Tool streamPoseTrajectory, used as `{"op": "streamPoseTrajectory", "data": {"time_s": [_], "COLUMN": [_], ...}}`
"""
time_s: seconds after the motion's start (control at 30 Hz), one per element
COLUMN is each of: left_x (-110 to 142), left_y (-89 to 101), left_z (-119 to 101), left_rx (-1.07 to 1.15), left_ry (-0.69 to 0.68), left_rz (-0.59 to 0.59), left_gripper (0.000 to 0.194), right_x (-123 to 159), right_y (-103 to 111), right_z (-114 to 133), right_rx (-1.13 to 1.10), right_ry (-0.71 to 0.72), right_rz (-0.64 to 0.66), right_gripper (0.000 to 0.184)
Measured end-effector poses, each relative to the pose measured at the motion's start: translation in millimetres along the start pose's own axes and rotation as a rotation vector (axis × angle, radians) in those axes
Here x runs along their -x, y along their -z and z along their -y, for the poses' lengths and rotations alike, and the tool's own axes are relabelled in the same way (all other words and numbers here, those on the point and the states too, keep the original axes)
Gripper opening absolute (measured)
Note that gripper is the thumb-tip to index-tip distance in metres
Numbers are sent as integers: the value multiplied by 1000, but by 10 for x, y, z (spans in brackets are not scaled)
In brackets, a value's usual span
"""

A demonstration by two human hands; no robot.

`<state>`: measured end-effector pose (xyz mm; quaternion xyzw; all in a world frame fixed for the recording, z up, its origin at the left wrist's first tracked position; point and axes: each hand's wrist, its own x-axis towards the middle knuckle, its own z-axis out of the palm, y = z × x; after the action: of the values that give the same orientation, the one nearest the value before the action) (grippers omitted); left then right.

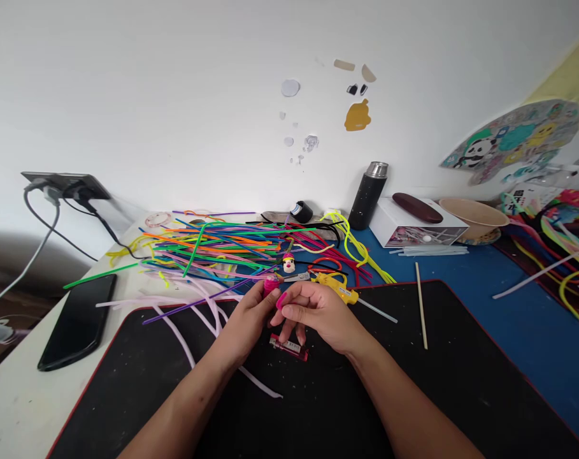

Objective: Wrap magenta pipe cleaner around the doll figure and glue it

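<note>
My left hand [251, 312] is closed around a small bright pink fuzzy roll [271, 284], which looks like coiled pipe cleaner. Close beside it, my right hand [318, 312] pinches a short pink pipe cleaner piece [281, 300] between thumb and forefinger. Whether the two pink parts join is hidden by my fingers. Below my right fingers a red lighter-like item [289, 347] with a label lies on the black mat [337, 408]. Just beyond my hands sit a small white figure with a pink and yellow top [288, 262] and a yellow glue gun [334, 287] with a clear glue stick.
Many coloured pipe cleaners [222, 245] spread along the wall. Pale pink ones [174, 335] reach onto the mat. A black phone [81, 319] lies left, a wooden stick [421, 306] right. Behind stand a black thermos [368, 197], a white box [394, 223] and a beige bowl [475, 213].
</note>
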<state>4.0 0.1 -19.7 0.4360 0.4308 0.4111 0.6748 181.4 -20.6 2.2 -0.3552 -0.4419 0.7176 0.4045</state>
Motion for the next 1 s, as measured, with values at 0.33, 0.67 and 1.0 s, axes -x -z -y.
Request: {"op": "streamPoseTrajectory", "data": {"time_s": [0.33, 0.67, 1.0], "left_x": [46, 106, 67], "left_y": [-47, -65, -31], "left_z": [7, -42, 73], "left_rx": [-17, -99, -75], "left_ry": [67, 32, -26], "left_rz": [82, 245, 211], "left_gripper": [42, 43, 43], "right_x": [-12, -58, -54], "right_y": [2, 25, 16], "right_z": [-4, -24, -12], "right_rx": [19, -94, -150], "right_ry": [29, 4, 11], "right_rz": [-60, -165, -218], "right_gripper": [39, 47, 47]}}
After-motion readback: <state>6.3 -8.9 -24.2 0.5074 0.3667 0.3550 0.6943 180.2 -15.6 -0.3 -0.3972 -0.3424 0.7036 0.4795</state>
